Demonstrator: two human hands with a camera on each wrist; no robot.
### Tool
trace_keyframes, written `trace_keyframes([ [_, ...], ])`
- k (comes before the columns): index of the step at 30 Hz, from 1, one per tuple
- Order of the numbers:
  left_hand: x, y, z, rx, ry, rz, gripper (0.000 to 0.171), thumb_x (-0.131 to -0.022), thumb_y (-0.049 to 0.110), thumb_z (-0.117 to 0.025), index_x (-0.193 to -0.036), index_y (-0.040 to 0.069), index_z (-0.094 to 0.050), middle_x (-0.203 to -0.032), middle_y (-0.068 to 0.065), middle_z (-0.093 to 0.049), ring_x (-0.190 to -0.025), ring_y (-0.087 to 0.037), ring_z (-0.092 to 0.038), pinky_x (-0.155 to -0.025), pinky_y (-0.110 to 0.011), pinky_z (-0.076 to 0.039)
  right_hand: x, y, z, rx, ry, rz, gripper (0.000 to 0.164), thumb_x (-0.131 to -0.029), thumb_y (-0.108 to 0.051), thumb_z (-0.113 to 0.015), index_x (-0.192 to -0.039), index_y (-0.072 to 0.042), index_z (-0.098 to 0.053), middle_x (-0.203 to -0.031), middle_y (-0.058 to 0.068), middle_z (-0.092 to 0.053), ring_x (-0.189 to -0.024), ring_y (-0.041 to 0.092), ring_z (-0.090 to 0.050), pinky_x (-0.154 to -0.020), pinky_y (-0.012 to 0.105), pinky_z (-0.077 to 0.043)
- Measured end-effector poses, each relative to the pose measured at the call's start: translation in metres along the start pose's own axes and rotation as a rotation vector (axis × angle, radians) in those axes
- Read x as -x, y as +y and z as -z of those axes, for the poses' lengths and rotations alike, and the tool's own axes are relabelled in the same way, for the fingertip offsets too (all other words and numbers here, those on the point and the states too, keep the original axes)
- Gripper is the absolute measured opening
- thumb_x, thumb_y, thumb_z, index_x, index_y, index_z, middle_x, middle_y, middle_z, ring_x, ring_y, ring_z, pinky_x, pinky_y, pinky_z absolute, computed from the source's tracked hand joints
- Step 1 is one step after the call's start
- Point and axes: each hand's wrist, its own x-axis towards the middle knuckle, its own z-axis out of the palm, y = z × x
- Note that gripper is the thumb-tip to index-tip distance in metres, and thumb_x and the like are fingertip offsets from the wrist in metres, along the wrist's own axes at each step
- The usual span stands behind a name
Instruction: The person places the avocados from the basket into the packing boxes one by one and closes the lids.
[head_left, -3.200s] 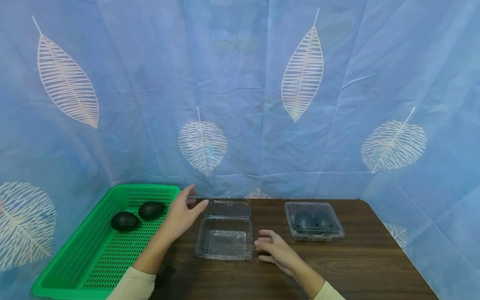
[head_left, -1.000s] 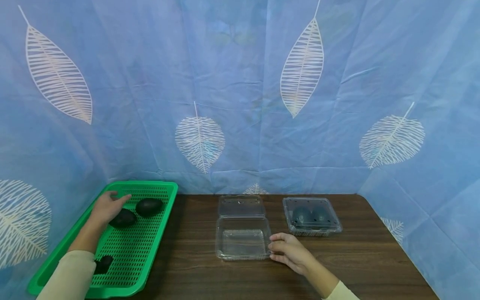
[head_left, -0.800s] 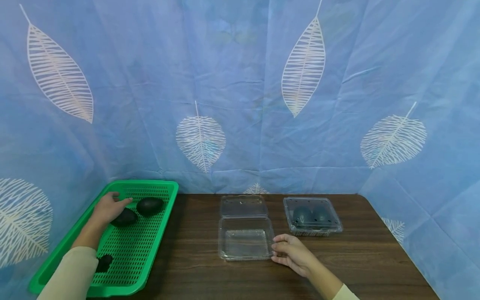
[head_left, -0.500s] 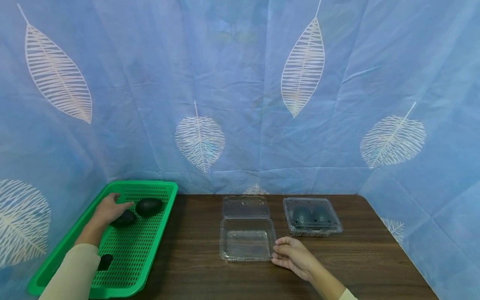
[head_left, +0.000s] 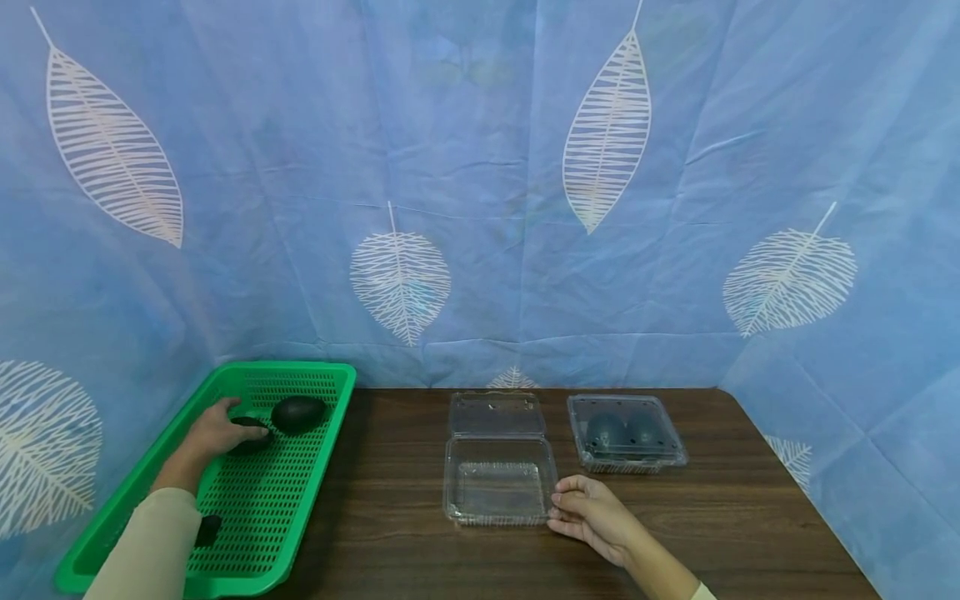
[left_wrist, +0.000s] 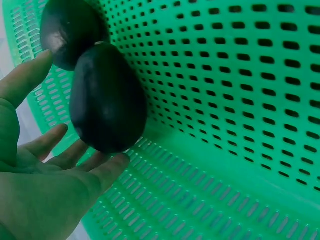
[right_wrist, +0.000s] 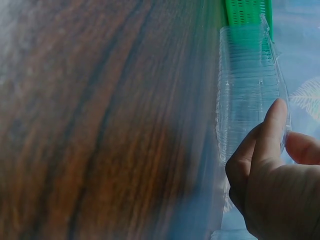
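Note:
Two dark avocados lie in the green slotted basket (head_left: 247,575) at the left. My left hand (head_left: 213,429) reaches over the nearer avocado (left_wrist: 109,100). In the left wrist view its fingers spread loosely around the rounded end, the tips touching or very close; the thumb stands apart from it. The other avocado (head_left: 298,414) lies just beyond. On the table, my right hand (head_left: 592,517) pinches the right edge of a clear plastic clamshell (head_left: 498,492), whose lid (head_left: 497,414) is folded back. Nothing is inside that clamshell.
A closed clear clamshell (head_left: 626,433) with two dark avocados inside stands on the brown wooden table (head_left: 750,517) at the right. Behind hangs a blue cloth (head_left: 487,167) with white leaf prints. Wood shows between the basket and the open clamshell.
My left hand went from beside the open clamshell into the basket, then lowered toward the nearer avocado. The open clamshell has shifted right along with my right hand.

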Motion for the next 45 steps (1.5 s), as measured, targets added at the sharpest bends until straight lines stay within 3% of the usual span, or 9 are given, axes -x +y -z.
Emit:
trace_keyframes([
  [11,-0.005,-0.006,-0.005,-0.051,0.007,-0.014,0.100,-0.093,0.032,-0.075,-0.156,-0.017,-0.014,-0.153,-0.051,-0.013,-0.134,-0.071,-0.024,-0.102,-0.076,-0.038,0.004,0.001,0.000,-0.014,-0.013,0.000,0.035,-0.104,-0.008,-0.057,-0.127,0.007,-0.036,-0.106,0.007,-0.056,-0.095,0.012,-0.064,-0.093,0.029,-0.059],
  [25,-0.005,-0.012,-0.012,-0.139,0.046,-0.040,0.087,-0.089,0.020,-0.079,-0.149,-0.019,-0.030,-0.140,-0.052,-0.034,-0.120,-0.067,-0.041,-0.089,-0.067,-0.048,0.003,0.005,0.000,-0.019,-0.014,0.010,0.031,-0.104,-0.008,-0.058,-0.124,0.005,-0.039,-0.109,0.007,-0.054,-0.096,0.013,-0.063,-0.094,0.030,-0.059],
  [35,-0.006,-0.012,-0.014,-0.113,0.044,-0.016,0.082,-0.090,0.015,-0.077,-0.149,-0.018,-0.030,-0.140,-0.052,-0.034,-0.118,-0.064,-0.044,-0.085,-0.062,-0.050,0.003,0.007,0.003,-0.020,-0.020,0.015,0.029,-0.104,-0.009,-0.058,-0.124,0.004,-0.041,-0.106,0.005,-0.056,-0.097,0.013,-0.063,-0.095,0.031,-0.059],
  [45,-0.007,-0.012,-0.015,-0.124,0.033,-0.036,0.076,-0.088,0.010,-0.080,-0.146,-0.015,-0.037,-0.136,-0.051,-0.037,-0.112,-0.061,-0.048,-0.080,-0.057,-0.051,0.004,0.003,0.001,-0.010,-0.017,0.018,0.031,-0.105,-0.007,-0.056,-0.126,0.006,-0.039,-0.110,0.008,-0.053,-0.097,0.014,-0.063,-0.095,0.030,-0.059],
])
